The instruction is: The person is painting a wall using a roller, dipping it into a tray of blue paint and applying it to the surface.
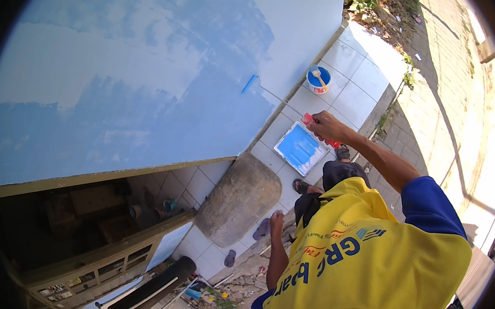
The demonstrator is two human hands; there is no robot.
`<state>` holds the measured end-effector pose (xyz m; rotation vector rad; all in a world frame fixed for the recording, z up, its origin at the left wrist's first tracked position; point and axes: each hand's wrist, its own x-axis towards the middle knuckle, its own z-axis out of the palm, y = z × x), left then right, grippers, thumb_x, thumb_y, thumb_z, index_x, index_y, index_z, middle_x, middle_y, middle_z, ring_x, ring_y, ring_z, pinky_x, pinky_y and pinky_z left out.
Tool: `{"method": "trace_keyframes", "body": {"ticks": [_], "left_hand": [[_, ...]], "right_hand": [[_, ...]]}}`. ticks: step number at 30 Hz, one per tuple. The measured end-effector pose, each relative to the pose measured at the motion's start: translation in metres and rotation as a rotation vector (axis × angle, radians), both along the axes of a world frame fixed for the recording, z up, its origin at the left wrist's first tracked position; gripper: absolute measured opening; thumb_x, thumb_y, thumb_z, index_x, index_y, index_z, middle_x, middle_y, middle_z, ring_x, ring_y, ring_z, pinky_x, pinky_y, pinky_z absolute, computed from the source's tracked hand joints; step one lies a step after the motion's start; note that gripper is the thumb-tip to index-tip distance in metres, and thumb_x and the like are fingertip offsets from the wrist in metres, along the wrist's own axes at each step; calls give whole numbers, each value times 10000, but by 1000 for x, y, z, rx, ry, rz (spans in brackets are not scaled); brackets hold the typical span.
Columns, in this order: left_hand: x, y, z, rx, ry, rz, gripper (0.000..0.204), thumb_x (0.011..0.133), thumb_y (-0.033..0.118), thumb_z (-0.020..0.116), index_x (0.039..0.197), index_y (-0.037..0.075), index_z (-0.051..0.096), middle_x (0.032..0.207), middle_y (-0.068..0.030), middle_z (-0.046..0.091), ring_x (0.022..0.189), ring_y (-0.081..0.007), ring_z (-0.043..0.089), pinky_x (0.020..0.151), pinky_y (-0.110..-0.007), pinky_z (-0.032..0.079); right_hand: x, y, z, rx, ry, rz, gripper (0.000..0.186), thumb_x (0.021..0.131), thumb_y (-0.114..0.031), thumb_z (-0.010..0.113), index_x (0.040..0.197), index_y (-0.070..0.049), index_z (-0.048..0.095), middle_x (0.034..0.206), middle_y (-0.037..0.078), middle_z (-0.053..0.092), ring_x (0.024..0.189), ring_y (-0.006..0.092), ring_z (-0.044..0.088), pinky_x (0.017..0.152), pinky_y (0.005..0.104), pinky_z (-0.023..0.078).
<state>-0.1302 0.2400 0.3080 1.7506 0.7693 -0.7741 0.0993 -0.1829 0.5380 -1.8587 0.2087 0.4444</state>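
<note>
My right hand [326,126] is closed round the red handle of a paint roller [250,84]. Its thin frame reaches to the blue roller head, which appears to be against the wall [200,118]. Darker blue paint covers the wall in patches, with paler areas between. Below that hand, a white-rimmed paint tray [301,149] holds blue paint. Something red [333,143] shows beneath my right forearm, its kind unclear. My left hand [276,219] hangs low at my side, near a pair of slippers [261,229]; its fingers are too small to make out.
A bucket of blue paint [310,86] with a brush [317,76] across it stands by the wall's foot. A stone slab [239,197] lies before a dark doorway. A black padded bench [151,290] is at lower left; a sunlit paved path [426,115] runs along the right.
</note>
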Motion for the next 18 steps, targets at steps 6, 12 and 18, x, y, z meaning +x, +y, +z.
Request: {"method": "trace_keyframes", "body": {"ticks": [6,12,18], "left_hand": [[-10,-3,3,27,51,-52,468,955,353,597,1311,50,594,1154,-66,656,1071,-206,634,883,-384,493],[-21,11,2,11,49,5,421,965,348,580,1269,58,609,1148,-60,647,1082,-204,628,882,-404,493],[-10,11,1,16,58,-34,434,971,376,591,1270,62,598,1155,-54,635,1101,-216,622,877,-398,493]], "right_hand": [[5,5,-39,-26,55,-37,317,929,-225,575,801,62,618,621,95,621,500,174,617,434,329,513],[-10,10,20,29,19,-19,295,934,-225,571,826,47,614,615,73,601,497,154,592,445,321,509],[-27,-4,80,42,-28,14,287,944,-219,571,858,51,615,620,71,598,514,136,582,475,310,490]]}}
